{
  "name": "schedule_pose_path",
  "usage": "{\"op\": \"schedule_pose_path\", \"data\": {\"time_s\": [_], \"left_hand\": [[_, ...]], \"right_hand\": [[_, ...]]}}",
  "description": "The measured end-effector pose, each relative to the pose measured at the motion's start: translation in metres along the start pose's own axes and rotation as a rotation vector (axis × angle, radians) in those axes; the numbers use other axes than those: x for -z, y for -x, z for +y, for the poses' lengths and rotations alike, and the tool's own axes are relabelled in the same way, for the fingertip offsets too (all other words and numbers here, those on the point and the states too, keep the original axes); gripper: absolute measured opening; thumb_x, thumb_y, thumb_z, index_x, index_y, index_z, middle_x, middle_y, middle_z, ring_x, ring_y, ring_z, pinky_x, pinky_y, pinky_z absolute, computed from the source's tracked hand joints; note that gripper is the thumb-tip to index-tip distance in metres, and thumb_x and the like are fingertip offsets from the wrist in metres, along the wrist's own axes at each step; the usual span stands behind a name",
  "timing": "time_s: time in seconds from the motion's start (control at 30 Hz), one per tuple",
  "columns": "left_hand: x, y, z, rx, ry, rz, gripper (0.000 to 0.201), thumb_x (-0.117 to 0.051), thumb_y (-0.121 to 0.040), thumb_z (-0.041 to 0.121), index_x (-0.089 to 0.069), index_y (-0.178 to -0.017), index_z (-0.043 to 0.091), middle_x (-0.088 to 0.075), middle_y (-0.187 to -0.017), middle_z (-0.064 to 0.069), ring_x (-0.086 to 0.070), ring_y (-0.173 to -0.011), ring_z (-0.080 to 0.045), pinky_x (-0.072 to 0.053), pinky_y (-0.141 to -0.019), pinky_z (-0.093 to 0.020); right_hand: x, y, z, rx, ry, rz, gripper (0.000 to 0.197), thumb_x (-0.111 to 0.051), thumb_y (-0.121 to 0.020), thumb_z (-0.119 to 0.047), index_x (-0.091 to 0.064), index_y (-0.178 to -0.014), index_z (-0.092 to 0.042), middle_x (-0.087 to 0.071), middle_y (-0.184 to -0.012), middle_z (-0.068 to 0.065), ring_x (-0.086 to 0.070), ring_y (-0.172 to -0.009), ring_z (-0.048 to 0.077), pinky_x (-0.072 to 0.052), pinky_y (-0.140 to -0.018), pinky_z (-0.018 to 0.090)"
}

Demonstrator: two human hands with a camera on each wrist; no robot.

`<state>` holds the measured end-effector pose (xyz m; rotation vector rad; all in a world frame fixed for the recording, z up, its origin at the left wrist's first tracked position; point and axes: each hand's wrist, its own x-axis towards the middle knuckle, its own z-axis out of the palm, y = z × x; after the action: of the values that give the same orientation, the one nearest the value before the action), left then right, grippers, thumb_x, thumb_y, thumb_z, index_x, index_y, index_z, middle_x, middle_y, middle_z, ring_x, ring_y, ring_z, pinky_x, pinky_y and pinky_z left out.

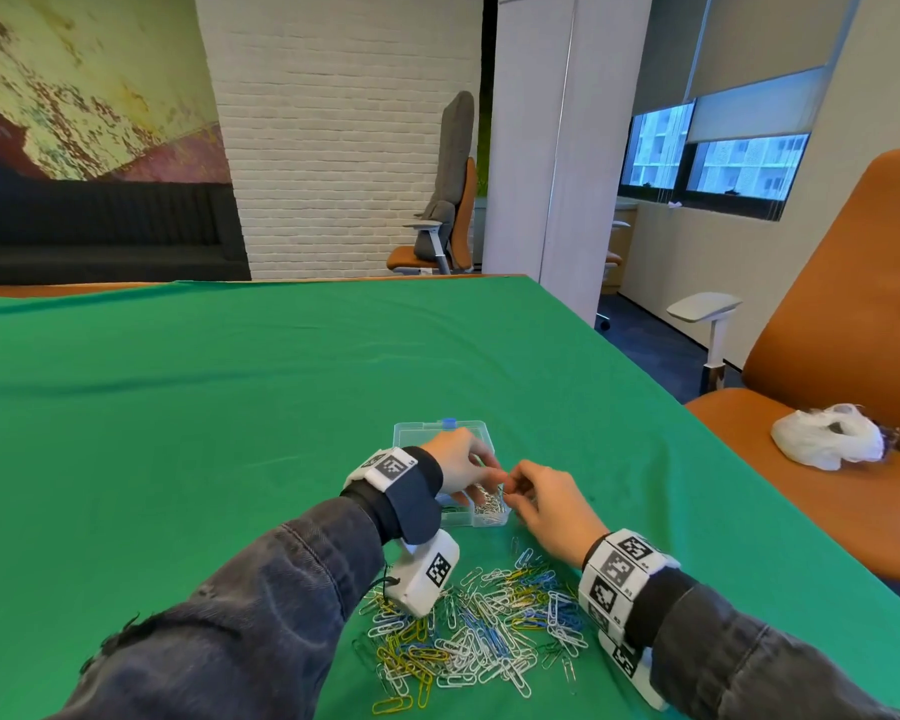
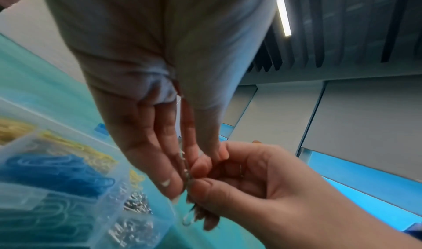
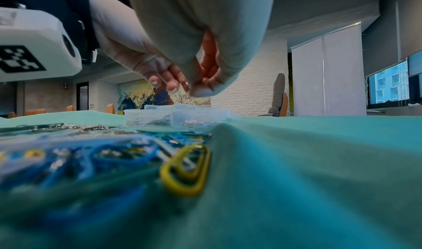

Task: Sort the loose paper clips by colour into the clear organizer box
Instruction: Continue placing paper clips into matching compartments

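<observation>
Both hands raised over the clear organizer box [image 1: 481, 518]: left hand [image 1: 461, 462] reaching down with fingers nearly straight, its fingertips [image 2: 170, 186] meeting those of the right hand [image 1: 552, 504], whose curled grip is clamped on a small bunch of silver clips [image 2: 190, 215]. Box on the green bench [image 1: 230, 407], with yellow, blue and silver clips in separate compartments; loose paper clips [image 1: 479, 626] heaped just in front, between the wrists. Beyond, a white brick wall [image 1: 344, 148] and an orange chair [image 1: 853, 356].
</observation>
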<state>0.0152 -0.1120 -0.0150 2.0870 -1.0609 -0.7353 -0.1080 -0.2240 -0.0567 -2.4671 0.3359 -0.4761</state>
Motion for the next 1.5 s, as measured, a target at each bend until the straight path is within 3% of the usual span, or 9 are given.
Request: {"op": "schedule_pose_path", "data": {"time_s": [0.3,0.6,0.73,0.8,0.93,1.17,1.3,1.4,1.5], "left_hand": [[-0.006,0.001,-0.006,0.078,0.286,-0.04,0.028,-0.067,-0.088,0.01,-0.067,-0.106,-0.011,-0.069,-0.074,-0.007,-0.068,-0.056,-0.008,-0.056,-0.062,-0.016],[-0.004,0.005,-0.01,0.091,0.391,-0.071,0.025,-0.067,-0.085,-0.001,-0.065,-0.105,-0.017,-0.071,-0.072,-0.008,-0.068,-0.058,-0.01,-0.056,-0.063,-0.015],[-0.002,0.007,-0.01,0.075,0.343,-0.046,0.025,-0.07,-0.083,-0.001,-0.066,-0.102,-0.017,-0.071,-0.064,-0.003,-0.067,-0.055,-0.008,-0.055,-0.06,-0.015],[-0.001,0.006,-0.01,0.078,0.291,-0.016,0.016,-0.072,-0.082,0.0,-0.069,-0.093,-0.011,-0.07,-0.063,-0.005,-0.066,-0.053,-0.009,-0.056,-0.059,-0.017],[0.0,0.0,-0.007,0.095,0.068,0.139,0.007,-0.076,-0.08,0.002,-0.07,-0.075,0.003,-0.068,-0.066,-0.01,-0.062,-0.047,-0.009,-0.059,-0.062,-0.023],[0.001,0.003,0.006,0.043,-0.248,0.275,0.014,-0.082,-0.076,0.014,-0.075,-0.087,0.009,-0.074,-0.084,-0.008,-0.061,-0.061,-0.013,-0.057,-0.071,-0.027],[-0.014,0.02,0.021,0.008,-0.506,0.142,0.015,-0.082,-0.076,0.024,-0.07,-0.083,0.019,-0.068,-0.082,0.003,-0.064,-0.076,-0.016,-0.054,-0.074,-0.028],[-0.039,0.026,0.024,0.074,-0.738,0.066,0.026,-0.076,-0.081,0.032,-0.069,-0.099,0.015,-0.071,-0.097,-0.001,-0.065,-0.078,-0.019,-0.053,-0.077,-0.031],[-0.055,0.023,0.021,0.09,-0.892,0.116,0.04,-0.072,-0.083,0.04,-0.064,-0.112,0.013,-0.065,-0.111,-0.006,-0.063,-0.099,-0.025,-0.049,-0.082,-0.036]], "right_hand": [[0.004,0.002,-0.005,0.08,-0.146,0.095,0.016,-0.067,-0.083,0.002,-0.064,-0.087,-0.014,-0.066,-0.083,-0.005,-0.064,-0.08,0.008,-0.051,-0.076,0.014],[0.005,-0.001,-0.002,0.045,-0.2,0.2,0.029,-0.078,-0.073,0.002,-0.06,-0.075,-0.02,-0.062,-0.084,0.001,-0.067,-0.073,0.011,-0.056,-0.07,0.018],[0.003,-0.003,0.001,0.027,-0.21,0.197,0.013,-0.078,-0.074,0.001,-0.071,-0.075,-0.01,-0.065,-0.081,0.0,-0.064,-0.071,0.009,-0.053,-0.071,0.012],[0.0,-0.004,0.004,0.034,-0.151,0.183,0.005,-0.074,-0.079,-0.002,-0.074,-0.08,-0.007,-0.066,-0.084,0.0,-0.064,-0.074,0.008,-0.052,-0.073,0.012],[-0.002,-0.007,0.009,-0.01,-0.092,0.192,0.01,-0.064,-0.086,-0.004,-0.074,-0.084,-0.007,-0.064,-0.089,0.003,-0.067,-0.075,0.015,-0.056,-0.077,0.031],[0.004,0.003,-0.001,-0.135,0.198,0.131,0.015,-0.06,-0.087,-0.035,-0.06,-0.073,-0.03,-0.05,-0.09,-0.009,-0.053,-0.066,0.009,-0.037,-0.055,0.023],[0.008,0.002,0.001,-0.184,0.262,0.231,0.01,-0.05,-0.092,-0.032,-0.057,-0.089,-0.026,-0.051,-0.096,-0.006,-0.056,-0.076,0.015,-0.042,-0.063,0.027],[0.006,0.0,0.003,-0.211,0.259,0.211,0.008,-0.048,-0.092,-0.028,-0.056,-0.089,-0.026,-0.054,-0.095,-0.005,-0.058,-0.079,0.018,-0.049,-0.069,0.031],[0.006,0.0,0.003,-0.23,0.255,0.189,0.008,-0.049,-0.091,-0.026,-0.056,-0.088,-0.025,-0.056,-0.094,-0.004,-0.06,-0.081,0.021,-0.05,-0.071,0.031]]}}
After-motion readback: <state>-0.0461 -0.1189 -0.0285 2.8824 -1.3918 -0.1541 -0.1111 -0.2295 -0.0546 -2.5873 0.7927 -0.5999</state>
